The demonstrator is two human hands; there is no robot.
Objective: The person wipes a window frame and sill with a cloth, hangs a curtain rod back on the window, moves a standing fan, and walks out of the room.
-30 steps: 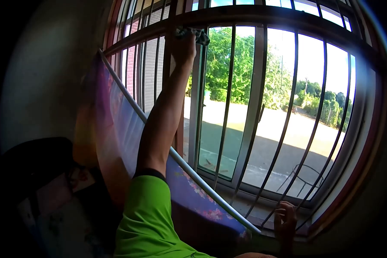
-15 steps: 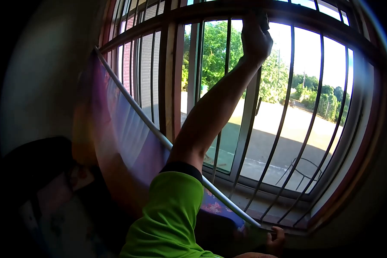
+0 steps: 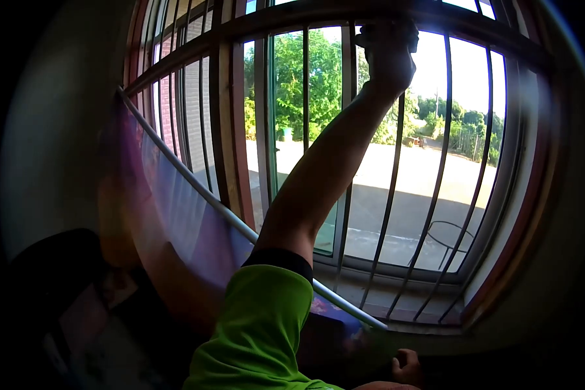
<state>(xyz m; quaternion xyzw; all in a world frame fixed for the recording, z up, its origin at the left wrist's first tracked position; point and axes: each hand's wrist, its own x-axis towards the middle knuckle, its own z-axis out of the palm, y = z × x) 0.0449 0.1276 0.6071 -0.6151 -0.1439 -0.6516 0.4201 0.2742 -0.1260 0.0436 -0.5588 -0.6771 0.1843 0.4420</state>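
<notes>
My left hand (image 3: pixel 389 62) is raised to the dark horizontal crossbar (image 3: pixel 286 18) of the barred window, its fingers closed round a dark cloth (image 3: pixel 365 36). Parts of the cloth stick out on both sides of the hand. Low at the right, below the window's bottom edge, my right hand (image 3: pixel 407 365) is partly in shadow, fingers loosely bent and thumb apart, with nothing seen in it. A white rod (image 3: pixel 195 182) slants across the window's lower left, with a colourful curtain (image 3: pixel 175 195) hanging from it behind my left arm.
Thin vertical bars (image 3: pixel 441 162) stand in front of the glass. Outside are trees, paved ground and a round metal stand (image 3: pixel 450 235). A dark rounded object (image 3: pixel 58 260) and dim printed items (image 3: pixel 88 312) lie at the lower left, beside a wall (image 3: pixel 52 130).
My left hand has moved right along the crossbar with the cloth. My right hand has dropped lower, away from the bars. The view has shifted, so the window appears further left.
</notes>
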